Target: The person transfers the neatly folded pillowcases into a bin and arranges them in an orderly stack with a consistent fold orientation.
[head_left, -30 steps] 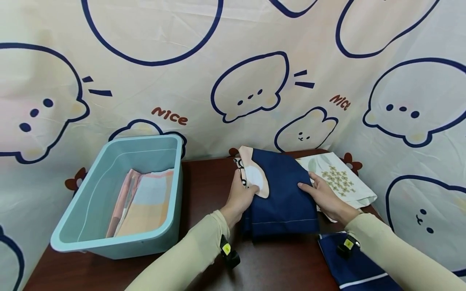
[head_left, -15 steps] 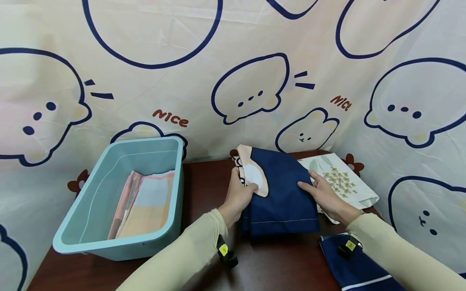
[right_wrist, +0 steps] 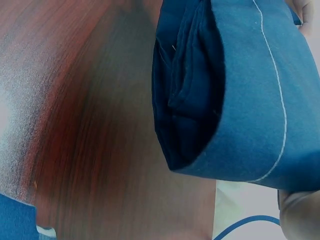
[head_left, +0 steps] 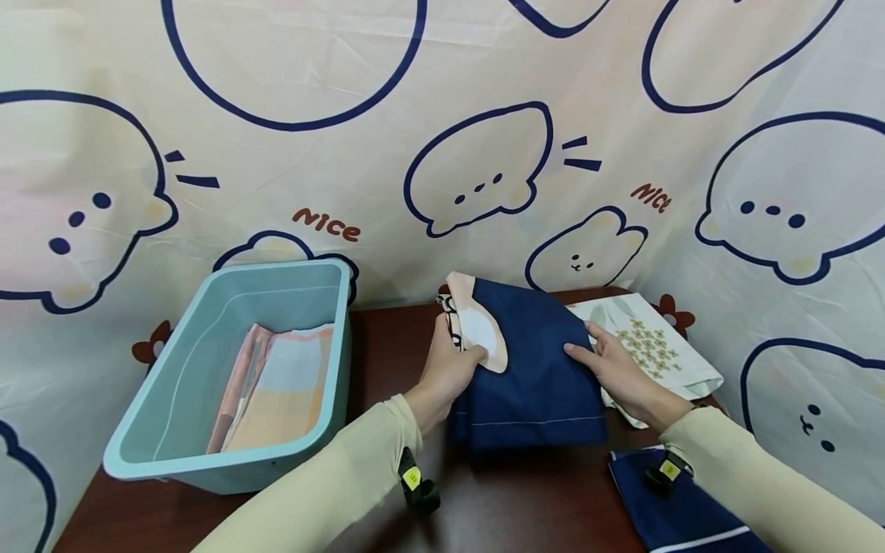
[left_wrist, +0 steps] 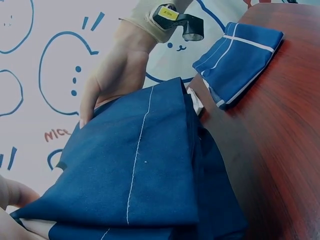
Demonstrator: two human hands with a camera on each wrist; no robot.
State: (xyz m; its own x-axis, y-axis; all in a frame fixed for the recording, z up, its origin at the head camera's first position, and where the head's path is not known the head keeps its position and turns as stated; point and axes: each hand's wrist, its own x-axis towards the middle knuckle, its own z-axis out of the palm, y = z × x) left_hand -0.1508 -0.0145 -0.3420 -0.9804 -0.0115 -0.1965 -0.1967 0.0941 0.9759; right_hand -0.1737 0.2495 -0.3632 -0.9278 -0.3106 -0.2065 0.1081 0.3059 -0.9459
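Both hands hold a folded navy cloth (head_left: 539,361) with a beige-and-white printed patch, raised over the brown table. My left hand (head_left: 445,372) grips its left side, thumb on the front over the patch. At the right edge, my right hand (head_left: 615,372) pinches the cloth with its thumb in front. A line of white stitching runs near the lower edge of the cloth (left_wrist: 130,150), plain in the left wrist view. In the right wrist view the side of the cloth (right_wrist: 195,95) shows several loose layers tucked inside the fold.
A light blue plastic bin (head_left: 342,376) stands at the left, with folded checked cloth (head_left: 283,392) inside. A white cloth with a flower print (head_left: 643,338) lies behind the right hand. Nearer, a navy cloth with white lines (head_left: 691,507) lies under the right forearm. A printed curtain (head_left: 387,169) hangs behind.
My left hand and the left side of the navy cloth have shifted slightly left. Both hands keep the same grip, and the head view has turned a little.
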